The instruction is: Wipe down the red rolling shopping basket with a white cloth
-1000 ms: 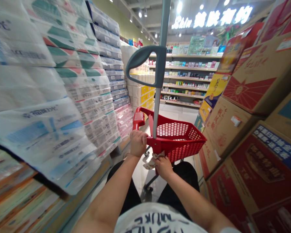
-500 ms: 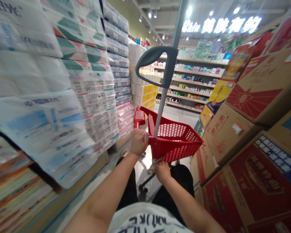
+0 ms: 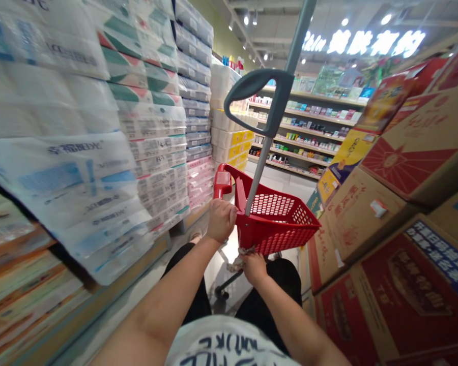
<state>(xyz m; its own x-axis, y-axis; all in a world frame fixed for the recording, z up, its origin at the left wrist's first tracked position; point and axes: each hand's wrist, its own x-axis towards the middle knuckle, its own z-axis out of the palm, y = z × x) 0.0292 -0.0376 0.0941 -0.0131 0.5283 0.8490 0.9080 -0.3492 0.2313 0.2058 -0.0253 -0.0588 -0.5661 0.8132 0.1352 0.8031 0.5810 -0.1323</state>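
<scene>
A red shopping basket cart with perforated sides stands in front of me, tilted in view. My left hand is closed around the red handle at its near left corner. Lower down, my right hand is closed on a crumpled greyish cloth, against the basket's near lower edge. Its fingertips are partly hidden. From the basket rises a grey pull handle with a looped grip, touched by neither hand. A black caster shows beneath, between my legs.
Stacked packs of tissue paper line the left side on a low pallet. Cardboard cartons crowd close on the right. Beyond the basket, shelves of small boxes and bottles stand across the aisle under a lit sign.
The view has turned slightly, so the pull handle and shelves appear farther right. Both hands keep their holds; the cloth's loose end has swung slightly left.
</scene>
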